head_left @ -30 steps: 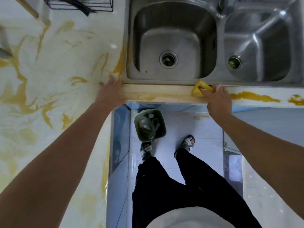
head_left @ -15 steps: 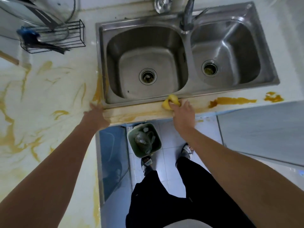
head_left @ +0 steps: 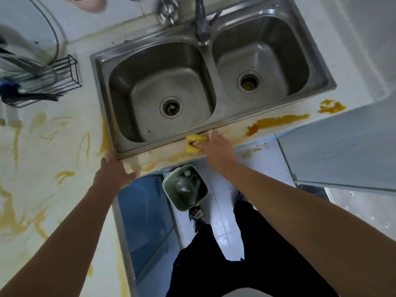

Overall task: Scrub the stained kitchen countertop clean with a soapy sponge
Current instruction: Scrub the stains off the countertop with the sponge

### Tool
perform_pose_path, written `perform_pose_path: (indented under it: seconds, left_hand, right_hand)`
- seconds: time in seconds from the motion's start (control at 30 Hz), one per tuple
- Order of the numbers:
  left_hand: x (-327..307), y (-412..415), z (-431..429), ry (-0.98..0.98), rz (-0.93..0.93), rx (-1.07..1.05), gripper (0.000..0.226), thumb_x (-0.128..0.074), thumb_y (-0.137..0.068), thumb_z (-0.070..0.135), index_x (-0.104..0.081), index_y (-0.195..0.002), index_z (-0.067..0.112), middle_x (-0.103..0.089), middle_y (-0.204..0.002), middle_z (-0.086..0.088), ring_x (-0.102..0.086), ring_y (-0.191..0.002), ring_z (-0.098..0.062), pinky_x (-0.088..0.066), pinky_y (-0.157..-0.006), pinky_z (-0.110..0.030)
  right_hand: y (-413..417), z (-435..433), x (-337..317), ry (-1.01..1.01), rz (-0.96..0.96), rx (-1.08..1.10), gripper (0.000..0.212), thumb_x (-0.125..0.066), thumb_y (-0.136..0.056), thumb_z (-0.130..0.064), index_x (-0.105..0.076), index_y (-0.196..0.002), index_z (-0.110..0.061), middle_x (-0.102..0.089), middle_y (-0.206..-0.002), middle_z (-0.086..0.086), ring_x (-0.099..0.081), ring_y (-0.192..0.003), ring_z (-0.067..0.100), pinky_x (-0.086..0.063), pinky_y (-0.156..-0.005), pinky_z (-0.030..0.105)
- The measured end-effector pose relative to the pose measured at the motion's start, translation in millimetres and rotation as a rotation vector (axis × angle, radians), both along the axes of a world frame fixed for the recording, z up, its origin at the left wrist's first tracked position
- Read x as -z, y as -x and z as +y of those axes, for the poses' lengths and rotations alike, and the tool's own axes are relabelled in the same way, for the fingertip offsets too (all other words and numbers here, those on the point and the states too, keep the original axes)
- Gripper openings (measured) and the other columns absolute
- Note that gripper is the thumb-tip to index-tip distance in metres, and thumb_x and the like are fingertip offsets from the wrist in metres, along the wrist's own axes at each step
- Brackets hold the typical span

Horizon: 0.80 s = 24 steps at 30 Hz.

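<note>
Two hands show on my feed. My right hand (head_left: 214, 147) curls its fingers round the yellow sponge (head_left: 194, 139) and holds it on the narrow front strip of the countertop (head_left: 53, 146), right against the sink (head_left: 211, 82) rim below the left basin. My left hand (head_left: 114, 173) lies open on the counter's inner corner, thumb along the front edge. A thick orange stain (head_left: 278, 122) sits further right on the strip, apart from the sponge, and paler streaks cover the left side. A green bin (head_left: 185, 187) stands on the floor below
</note>
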<state>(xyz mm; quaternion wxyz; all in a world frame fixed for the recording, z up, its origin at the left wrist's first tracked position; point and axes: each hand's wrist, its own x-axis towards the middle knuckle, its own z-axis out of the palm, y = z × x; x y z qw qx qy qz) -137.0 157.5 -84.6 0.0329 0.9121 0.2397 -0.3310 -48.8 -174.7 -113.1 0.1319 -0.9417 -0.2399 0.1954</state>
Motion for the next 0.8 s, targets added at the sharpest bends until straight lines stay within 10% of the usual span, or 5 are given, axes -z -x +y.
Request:
perform_pose_path:
  seconds: [0.3,0.57,0.8]
  left_hand:
    - [-16.1,-40.6,-173.7,0.245,0.15,0.501,0.081,-0.054,-0.102,0.043,-0.006,-0.165,0.025,0.014,-0.172,-0.004,0.002,-0.159,-0.03,-0.028,-0.121,-0.048]
    - [-10.2,-80.7,-232.7,0.294,0.28,0.554,0.087,-0.056,-0.102,0.046,0.006,-0.163,0.042,0.02,-0.171,0.004,0.003,-0.154,-0.051,-0.025,-0.122,-0.058]
    - [-9.6,-84.7,-241.4,0.296,0.372,0.451,0.086,-0.05,-0.103,0.053,0.011,-0.162,0.04,0.028,-0.168,0.006,0.013,-0.155,-0.044,-0.017,-0.124,-0.057]
  right_hand:
    - [-36.2,-148.3,-9.7,-0.06,-0.095,0.288,0.066,-0.054,-0.08,0.011,-0.064,-0.13,-0.031,-0.047,-0.124,0.014,-0.046,-0.11,0.034,-0.046,-0.089,0.04]
    - [-93.4,-317.7,-6.0,-0.014,-0.171,1.141,0.047,-0.047,-0.087,-0.001,-0.052,-0.13,-0.018,-0.048,-0.126,0.025,-0.052,-0.107,0.046,-0.044,-0.09,0.042]
    - [-106.0,-298.0,-8.5,0.025,-0.047,0.976,0.028,-0.052,-0.096,-0.019,-0.05,-0.124,-0.014,-0.053,-0.12,0.023,-0.058,-0.098,0.04,-0.048,-0.081,0.042]
